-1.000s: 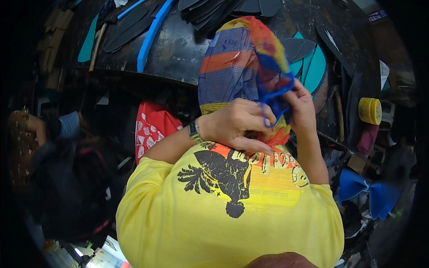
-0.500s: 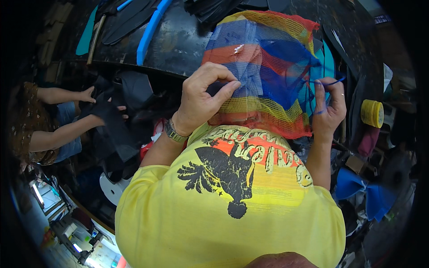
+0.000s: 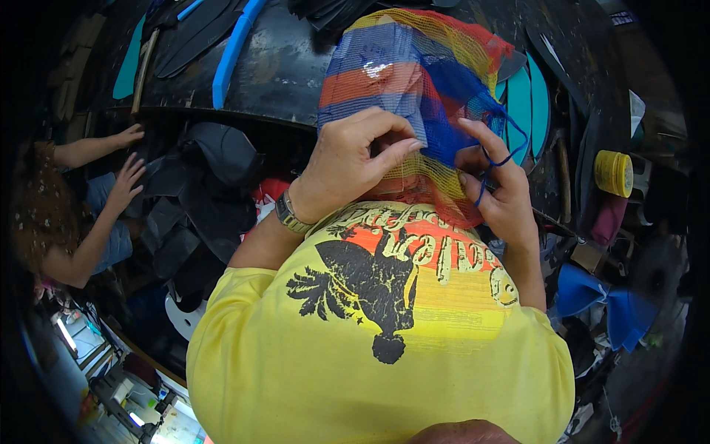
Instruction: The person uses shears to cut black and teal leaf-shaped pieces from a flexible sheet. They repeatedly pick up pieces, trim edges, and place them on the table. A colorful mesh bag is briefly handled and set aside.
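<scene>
A striped mesh bag point(image 3: 451, 81) in blue, red, orange and yellow lies in front of me at the table's edge. Inside it a stack of flat pieces in clear wrapping point(image 3: 384, 63) shows through the net. My left hand point(image 3: 359, 155), with a watch on its wrist, is closed in a pinch on the near side of the bag. At the bag's right side is my right hand point(image 3: 499, 177), its fingers bent around a blue cord point(image 3: 510, 152) that loops over them and runs to the net. The fingertips' exact hold on the net is partly hidden.
Teal sole-shaped pieces point(image 3: 521, 103) lie right of the bag. A blue strip point(image 3: 233, 55) and black sheets point(image 3: 196, 44) rest on the dark table point(image 3: 285, 74). A yellow roll point(image 3: 614, 174) is at the right. At left, a co-worker's hands point(image 3: 126, 181) are beside black pieces.
My right hand has moved left and in against the bag, bringing the blue cord with it. My left hand has shifted slightly right. The co-worker's hands have come apart from a black piece.
</scene>
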`<state>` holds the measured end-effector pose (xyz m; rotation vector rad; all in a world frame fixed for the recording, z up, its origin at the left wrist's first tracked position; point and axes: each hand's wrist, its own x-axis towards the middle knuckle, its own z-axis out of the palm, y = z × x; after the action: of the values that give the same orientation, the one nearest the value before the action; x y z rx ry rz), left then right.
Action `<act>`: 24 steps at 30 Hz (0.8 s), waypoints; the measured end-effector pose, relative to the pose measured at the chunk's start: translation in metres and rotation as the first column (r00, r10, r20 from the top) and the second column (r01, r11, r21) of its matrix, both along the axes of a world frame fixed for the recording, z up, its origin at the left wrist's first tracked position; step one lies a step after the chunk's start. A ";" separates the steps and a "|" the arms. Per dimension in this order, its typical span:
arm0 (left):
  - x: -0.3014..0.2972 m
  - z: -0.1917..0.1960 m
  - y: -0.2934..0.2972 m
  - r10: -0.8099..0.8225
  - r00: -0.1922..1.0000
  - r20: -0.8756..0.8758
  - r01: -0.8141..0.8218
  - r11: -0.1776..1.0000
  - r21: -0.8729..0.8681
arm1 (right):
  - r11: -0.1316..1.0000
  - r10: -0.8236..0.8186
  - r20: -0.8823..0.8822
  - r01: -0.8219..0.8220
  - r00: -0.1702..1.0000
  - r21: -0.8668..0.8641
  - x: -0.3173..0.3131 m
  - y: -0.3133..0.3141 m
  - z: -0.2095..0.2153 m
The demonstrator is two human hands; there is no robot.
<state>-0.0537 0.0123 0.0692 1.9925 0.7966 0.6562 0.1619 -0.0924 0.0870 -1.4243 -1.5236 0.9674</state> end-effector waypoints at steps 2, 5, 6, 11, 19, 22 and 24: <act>-0.001 0.004 -0.004 -0.018 0.996 0.085 0.049 0.920 -0.388 | 0.998 0.025 -0.060 -0.022 0.998 0.061 -0.008 0.000 0.006; 0.003 0.001 -0.007 -0.017 0.973 0.230 0.145 0.817 -0.557 | 0.972 0.212 0.050 -0.216 0.976 0.098 -0.019 0.006 0.016; 0.005 -0.002 -0.007 -0.017 0.968 0.251 0.160 0.811 -0.563 | 0.949 0.288 0.172 -0.304 0.942 0.078 -0.022 0.009 0.018; 0.010 -0.017 -0.010 0.174 0.876 0.449 0.187 0.735 -0.652 | 0.916 0.393 0.003 -0.391 0.920 0.087 -0.022 0.015 0.018; -0.013 -0.019 -0.012 0.388 0.688 0.614 0.134 0.763 -0.632 | 0.906 -0.391 -0.123 0.405 0.912 0.124 0.023 0.012 0.019; -0.019 -0.016 -0.015 0.278 0.699 0.659 0.227 0.787 -0.573 | 0.688 -0.630 -0.079 0.602 0.773 0.405 0.032 0.006 0.039; -0.019 -0.015 -0.016 0.259 0.683 0.683 0.264 0.784 -0.562 | 0.609 -0.492 -0.218 0.512 0.843 0.605 0.028 0.007 0.046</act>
<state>-0.0725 -0.0041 0.0540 0.9530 0.4060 0.9534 0.1902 -0.0858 0.1327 -1.1934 -1.1452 0.0709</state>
